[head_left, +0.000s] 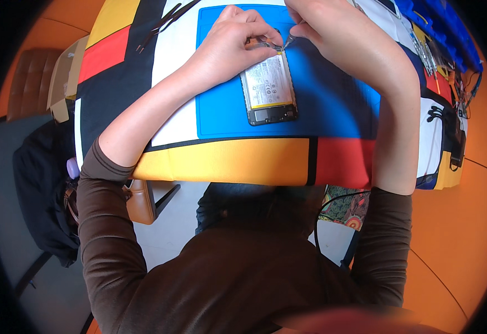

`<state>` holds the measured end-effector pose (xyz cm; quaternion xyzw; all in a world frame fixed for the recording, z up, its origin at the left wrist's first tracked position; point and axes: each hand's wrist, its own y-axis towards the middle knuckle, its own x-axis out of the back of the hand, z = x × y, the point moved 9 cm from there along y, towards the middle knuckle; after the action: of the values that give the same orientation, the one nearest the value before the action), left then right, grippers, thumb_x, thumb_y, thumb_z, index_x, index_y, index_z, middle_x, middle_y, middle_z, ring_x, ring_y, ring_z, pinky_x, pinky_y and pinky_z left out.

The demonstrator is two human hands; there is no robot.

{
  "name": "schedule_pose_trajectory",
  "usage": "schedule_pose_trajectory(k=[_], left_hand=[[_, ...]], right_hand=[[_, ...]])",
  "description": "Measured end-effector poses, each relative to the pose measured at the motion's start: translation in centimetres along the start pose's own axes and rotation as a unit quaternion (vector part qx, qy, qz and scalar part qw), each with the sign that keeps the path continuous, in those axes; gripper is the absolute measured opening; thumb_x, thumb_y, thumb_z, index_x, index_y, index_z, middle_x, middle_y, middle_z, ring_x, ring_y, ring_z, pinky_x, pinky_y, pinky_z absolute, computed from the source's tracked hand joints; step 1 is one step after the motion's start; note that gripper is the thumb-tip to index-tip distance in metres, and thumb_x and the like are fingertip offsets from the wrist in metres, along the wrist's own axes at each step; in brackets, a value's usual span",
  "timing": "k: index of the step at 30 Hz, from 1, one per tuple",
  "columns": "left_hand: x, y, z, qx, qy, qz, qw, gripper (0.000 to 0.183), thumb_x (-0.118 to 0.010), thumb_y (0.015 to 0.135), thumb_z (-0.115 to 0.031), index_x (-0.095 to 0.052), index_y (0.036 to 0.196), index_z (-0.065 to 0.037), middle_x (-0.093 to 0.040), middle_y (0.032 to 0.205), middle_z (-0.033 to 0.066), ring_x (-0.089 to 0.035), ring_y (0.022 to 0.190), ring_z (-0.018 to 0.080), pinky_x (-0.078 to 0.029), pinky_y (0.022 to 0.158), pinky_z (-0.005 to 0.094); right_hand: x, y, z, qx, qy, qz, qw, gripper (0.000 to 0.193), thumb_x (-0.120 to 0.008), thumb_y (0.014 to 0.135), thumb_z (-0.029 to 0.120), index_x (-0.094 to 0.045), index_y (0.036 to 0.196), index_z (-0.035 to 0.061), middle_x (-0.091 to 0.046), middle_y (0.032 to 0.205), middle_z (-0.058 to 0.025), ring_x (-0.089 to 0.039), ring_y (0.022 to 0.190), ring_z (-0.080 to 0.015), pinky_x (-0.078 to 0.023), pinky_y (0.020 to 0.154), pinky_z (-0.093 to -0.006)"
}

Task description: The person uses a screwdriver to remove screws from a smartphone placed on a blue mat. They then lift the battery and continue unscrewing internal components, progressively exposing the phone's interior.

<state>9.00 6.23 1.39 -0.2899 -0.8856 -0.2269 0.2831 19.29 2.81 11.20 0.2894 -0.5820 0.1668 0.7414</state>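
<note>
An opened smartphone [269,83] lies on a blue work mat [221,119], its white battery with yellow edging and its dark lower section exposed. My left hand [238,34] is closed at the phone's upper end, thumb and forefinger bent over it and covering much of that part. From the right, my right hand [317,21] grips a slim pointed tool [288,40], whose tip reaches the phone's upper right corner beside my left fingertips. Most of the tool is hidden by the hand, so its exact kind does not show.
Dark tweezers [165,23] lie on the colour-blocked tablecloth [227,161] to the left. Several metal tools [421,50] and a blue cloth-like item [446,33] are at the right. Dark cables [436,114] lie near the right edge. A cardboard box [62,83] stands beyond the table's left side.
</note>
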Motion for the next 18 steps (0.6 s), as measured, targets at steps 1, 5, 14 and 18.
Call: schedule_pose_trajectory(k=[1, 5, 14, 18], left_hand=[[0.2, 0.0, -0.4, -0.021, 0.004, -0.011, 1.000, 0.018, -0.076, 0.090, -0.012, -0.073, 0.106, -0.007, -0.055, 0.092, 0.0054, -0.052, 0.084, 0.0179, -0.046, 0.079, 0.0300], [0.4, 0.1, -0.1, 0.001, 0.039, -0.017, 0.999, 0.019, -0.076, 0.089, -0.011, -0.074, 0.107, -0.007, -0.055, 0.092, 0.0056, -0.053, 0.085, 0.0178, -0.045, 0.078, 0.0293], [-0.4, 0.0, 1.3, 0.112, -0.090, 0.043, 0.989, 0.017, -0.074, 0.091, -0.013, -0.069, 0.106, -0.005, -0.060, 0.090, 0.0080, -0.056, 0.087, 0.0196, -0.047, 0.081, 0.0308], [0.4, 0.2, 0.2, 0.046, -0.017, 0.011, 0.999, 0.017, -0.072, 0.094, -0.018, -0.068, 0.103, -0.004, -0.063, 0.090, 0.0099, -0.060, 0.090, 0.0230, -0.048, 0.084, 0.0345]], right_hand=[[0.3, -0.1, 0.5, 0.025, 0.008, -0.018, 0.999, 0.023, -0.054, 0.098, 0.017, -0.063, 0.093, -0.0033, -0.066, 0.087, -0.0245, -0.064, 0.085, -0.0421, -0.052, 0.081, -0.0464], [0.1, -0.3, -0.1, -0.009, -0.009, -0.018, 1.000, 0.023, -0.054, 0.099, 0.018, -0.064, 0.095, -0.0029, -0.066, 0.089, -0.0242, -0.064, 0.085, -0.0411, -0.051, 0.082, -0.0461], [-0.4, 0.4, 0.0, -0.037, 0.031, -0.024, 0.999, 0.023, -0.054, 0.100, 0.019, -0.065, 0.099, -0.0014, -0.066, 0.092, -0.0240, -0.065, 0.089, -0.0413, -0.052, 0.082, -0.0457], [0.6, 0.6, 1.3, 0.030, 0.067, -0.090, 0.993, 0.025, -0.053, 0.102, 0.020, -0.065, 0.103, -0.0020, -0.066, 0.093, -0.0243, -0.065, 0.091, -0.0412, -0.052, 0.082, -0.0458]])
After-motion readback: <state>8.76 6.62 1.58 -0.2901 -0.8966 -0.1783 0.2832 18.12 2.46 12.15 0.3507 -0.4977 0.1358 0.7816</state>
